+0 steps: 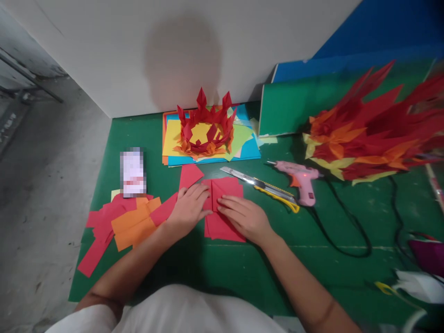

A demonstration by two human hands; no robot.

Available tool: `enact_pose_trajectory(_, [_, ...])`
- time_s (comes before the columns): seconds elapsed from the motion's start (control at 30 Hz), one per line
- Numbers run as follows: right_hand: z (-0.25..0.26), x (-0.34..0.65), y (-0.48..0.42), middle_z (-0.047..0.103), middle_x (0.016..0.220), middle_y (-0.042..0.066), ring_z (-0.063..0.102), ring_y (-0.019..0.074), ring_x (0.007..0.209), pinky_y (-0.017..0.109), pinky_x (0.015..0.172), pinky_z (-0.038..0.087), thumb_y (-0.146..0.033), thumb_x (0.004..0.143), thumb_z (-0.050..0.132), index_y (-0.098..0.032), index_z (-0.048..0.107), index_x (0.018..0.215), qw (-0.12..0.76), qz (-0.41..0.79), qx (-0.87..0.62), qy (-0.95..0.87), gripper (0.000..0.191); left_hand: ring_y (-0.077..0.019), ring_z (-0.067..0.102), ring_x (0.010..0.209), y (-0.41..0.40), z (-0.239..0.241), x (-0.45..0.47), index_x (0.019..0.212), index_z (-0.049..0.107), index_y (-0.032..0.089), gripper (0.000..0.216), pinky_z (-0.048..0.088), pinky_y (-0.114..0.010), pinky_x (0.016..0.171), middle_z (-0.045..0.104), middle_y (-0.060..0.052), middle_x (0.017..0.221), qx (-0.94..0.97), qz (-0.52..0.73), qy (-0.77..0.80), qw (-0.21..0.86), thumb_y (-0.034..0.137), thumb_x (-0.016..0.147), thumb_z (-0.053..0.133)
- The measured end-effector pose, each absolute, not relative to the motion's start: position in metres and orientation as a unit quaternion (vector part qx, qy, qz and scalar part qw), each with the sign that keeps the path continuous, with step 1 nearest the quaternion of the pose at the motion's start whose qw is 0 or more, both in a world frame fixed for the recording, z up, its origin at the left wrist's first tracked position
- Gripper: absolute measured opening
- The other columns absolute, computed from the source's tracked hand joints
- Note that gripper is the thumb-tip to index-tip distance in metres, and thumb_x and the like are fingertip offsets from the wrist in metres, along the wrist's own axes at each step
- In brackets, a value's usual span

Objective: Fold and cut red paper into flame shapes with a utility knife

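Note:
My left hand [189, 206] lies palm down with its fingers stretched over the left edge of a folded red paper [217, 187]. From the other side my right hand [246, 217] rests its straight fingertips on that paper, close to a crease down its middle. Both hands look open, pressing rather than gripping; the undersides of the fingers are hidden. Beneath is a small stack of red sheets [229, 229]. Another red paper piece [190, 175] sticks out above my left hand. A utility knife [260, 185] with its blade out lies just beyond my right hand.
A pink glue gun [298, 178] with a black cord lies right of the knife. A red paper crown [208, 134] stands on coloured sheets [169, 138]. Orange paper scraps [133, 224] and a blurred-out phone-like object [133, 171] are left. A large red-orange paper piece [374, 129] stands right.

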State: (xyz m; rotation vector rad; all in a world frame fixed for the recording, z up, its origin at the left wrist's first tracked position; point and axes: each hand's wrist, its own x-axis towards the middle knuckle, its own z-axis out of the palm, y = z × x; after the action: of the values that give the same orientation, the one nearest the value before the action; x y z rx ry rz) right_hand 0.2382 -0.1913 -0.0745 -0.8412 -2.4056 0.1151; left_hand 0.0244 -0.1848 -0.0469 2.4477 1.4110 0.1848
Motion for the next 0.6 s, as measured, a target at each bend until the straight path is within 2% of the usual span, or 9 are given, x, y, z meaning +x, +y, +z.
enact_pose_trajectory(0.4, [-0.0777, 0.2362, -0.1929, 0.07, 0.113, 0.007, 0.063, 0.0186, 0.11, 0.034, 0.091, 0.053, -0.017, 0.093, 0.049, -0.017, 0.069, 0.104, 0.266, 0.055, -0.288, -0.918, 0.023, -0.0298, 0.049, 0.123, -0.1839, -0.0474, 0.0216, 0.117, 0.056, 0.016, 0.055, 0.037, -0.041, 0.094, 0.054, -0.017, 0.134, 0.855, 0.046, 0.487, 0.17, 0.057, 0.08, 0.058])
enact_pose_trajectory(0.6, [-0.0767, 0.2341, -0.1926, 0.069, 0.114, 0.006, 0.063, 0.0182, 0.108, 0.033, 0.091, 0.054, -0.02, 0.094, 0.047, -0.016, 0.069, 0.104, 0.259, 0.071, -0.274, -0.923, 0.024, -0.0288, 0.049, 0.124, -0.1852, -0.0494, 0.0223, 0.119, 0.056, 0.016, 0.056, 0.036, -0.042, 0.094, 0.055, -0.017, 0.133, 0.847, 0.05, 0.504, 0.16, 0.059, 0.084, 0.05])
